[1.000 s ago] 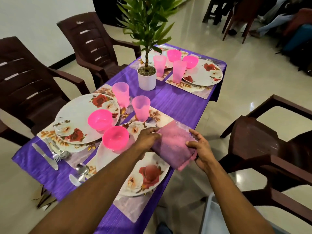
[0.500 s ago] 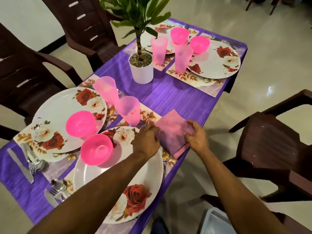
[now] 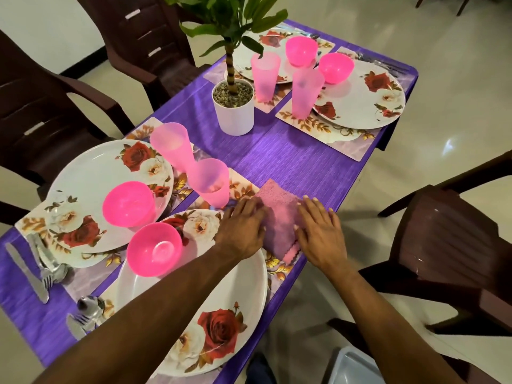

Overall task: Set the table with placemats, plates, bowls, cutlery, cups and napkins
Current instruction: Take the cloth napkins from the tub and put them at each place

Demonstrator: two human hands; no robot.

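A folded pink napkin lies on the floral placemat beside the near rose plate, close to the table's right edge. My left hand lies flat on its left side, fingers straight. My right hand presses flat on its right side. A pink bowl sits on the near plate and a pink cup stands just beyond my left hand. A knife, fork and spoon lie left of the plate.
The purple table holds three more place settings with rose plates, pink bowls and pink cups. A potted plant stands mid-table. Dark brown chairs surround the table; one stands close on my right.
The napkin went from being held over the table edge to lying on the placemat. Both hands have flattened on top of it, and my view has moved closer.
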